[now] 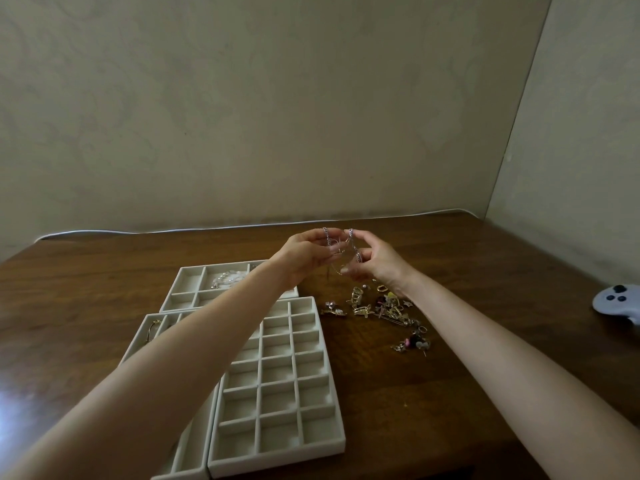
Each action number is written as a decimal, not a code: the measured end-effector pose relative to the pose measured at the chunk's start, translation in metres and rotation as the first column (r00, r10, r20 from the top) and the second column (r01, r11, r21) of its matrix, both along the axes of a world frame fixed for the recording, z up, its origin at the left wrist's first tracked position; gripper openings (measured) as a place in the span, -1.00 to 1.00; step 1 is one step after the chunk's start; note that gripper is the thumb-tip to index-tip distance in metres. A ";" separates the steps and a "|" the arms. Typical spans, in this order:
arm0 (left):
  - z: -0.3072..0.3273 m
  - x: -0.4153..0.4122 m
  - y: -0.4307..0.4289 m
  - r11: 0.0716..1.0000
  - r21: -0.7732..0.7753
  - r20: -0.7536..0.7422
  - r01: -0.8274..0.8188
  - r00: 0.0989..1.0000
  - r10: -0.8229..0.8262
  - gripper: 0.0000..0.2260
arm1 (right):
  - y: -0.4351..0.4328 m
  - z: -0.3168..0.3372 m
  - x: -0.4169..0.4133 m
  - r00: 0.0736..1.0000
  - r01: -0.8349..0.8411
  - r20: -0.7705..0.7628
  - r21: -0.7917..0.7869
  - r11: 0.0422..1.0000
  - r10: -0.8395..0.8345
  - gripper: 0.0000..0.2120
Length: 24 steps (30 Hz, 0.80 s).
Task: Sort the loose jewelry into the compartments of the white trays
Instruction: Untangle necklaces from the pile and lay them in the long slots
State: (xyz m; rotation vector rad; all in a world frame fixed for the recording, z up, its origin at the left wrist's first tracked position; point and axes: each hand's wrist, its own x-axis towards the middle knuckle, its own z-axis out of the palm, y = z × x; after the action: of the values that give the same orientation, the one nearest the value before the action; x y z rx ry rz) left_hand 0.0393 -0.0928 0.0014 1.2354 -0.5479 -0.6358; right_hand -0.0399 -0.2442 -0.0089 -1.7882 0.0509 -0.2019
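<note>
A dark, glossy wooden worktop (450, 393) fills a corner of pale, faintly patterned walls. Above it, a thin metal link chain (352, 237) is held up between both hands. The left hand (304, 252) and right hand (377, 263) each pinch it in a narrow fingertip grip, and its strands hang mostly upright. Below the right hand lies a tangled pile of gold-toned loose jewelry (388, 310). Left of the pile sit white, soft-lined trays (277, 460) with square compartments.

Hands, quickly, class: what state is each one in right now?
Left hand: closed, pinching a chain.
Right hand: closed, pinching the same chain.
</note>
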 end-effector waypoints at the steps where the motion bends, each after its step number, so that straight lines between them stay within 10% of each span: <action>1: 0.000 0.001 -0.001 1.000 -0.001 -0.017 0.005 1.000 -0.005 -0.67 | -0.001 -0.001 -0.001 1.000 0.001 -0.003 -0.020 1.000 -0.001 -0.14; 13: -0.003 -0.003 -0.001 0.836 0.444 0.358 -0.321 0.919 0.163 -0.84 | -0.018 0.013 -0.001 0.968 0.107 0.196 0.248 0.963 -0.158 -0.49; 24: 0.016 0.003 0.018 0.892 0.152 0.292 -0.425 0.882 0.370 -0.85 | -0.021 0.040 -0.001 0.947 0.106 0.178 0.614 0.782 -0.268 -0.92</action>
State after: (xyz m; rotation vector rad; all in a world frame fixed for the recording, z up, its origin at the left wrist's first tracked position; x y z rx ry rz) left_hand 0.0423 -0.0753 0.0179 1.5938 -0.4230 -0.1834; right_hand -0.0404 -0.2653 0.0307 -1.1047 0.0981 -0.5054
